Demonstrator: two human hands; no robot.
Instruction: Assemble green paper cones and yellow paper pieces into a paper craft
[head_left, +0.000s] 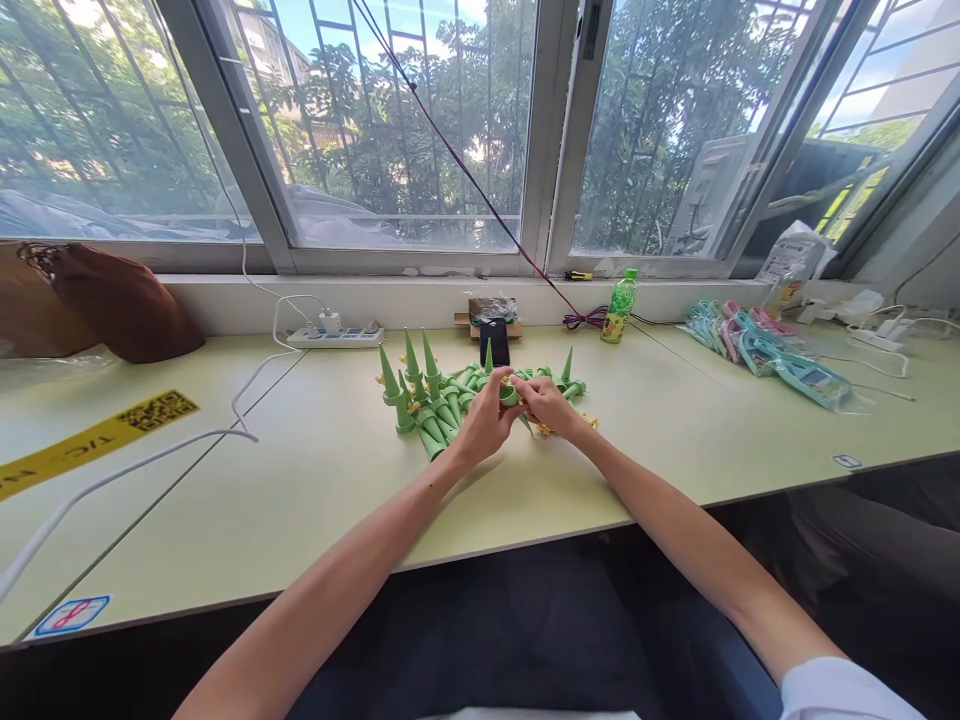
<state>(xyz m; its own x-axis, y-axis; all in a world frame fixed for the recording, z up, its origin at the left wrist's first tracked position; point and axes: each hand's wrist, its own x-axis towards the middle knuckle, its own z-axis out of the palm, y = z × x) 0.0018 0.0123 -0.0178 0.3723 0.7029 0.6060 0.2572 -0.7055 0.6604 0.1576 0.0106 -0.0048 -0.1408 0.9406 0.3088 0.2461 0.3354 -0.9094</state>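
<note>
A: What is the left hand (486, 424) doing?
B: Pinching a green piece (509, 395) with a round rim, between thumb and fingers, above the surface (322, 510), midway between its near and far edges.
A: And the right hand (547, 402)?
B: Thumb and fingers are drawn together at the piece's right side; exactly what they pinch, one cannot tell.
A: What lies around them?
B: Green cones (431, 425), some upright, some on their sides, and small yellow bits (546, 431) just beside the right hand.
A: Along the far edge?
B: A power strip (337, 338), a dark phone (493, 341) and a green-capped bottle (619, 308), left to right.
</note>
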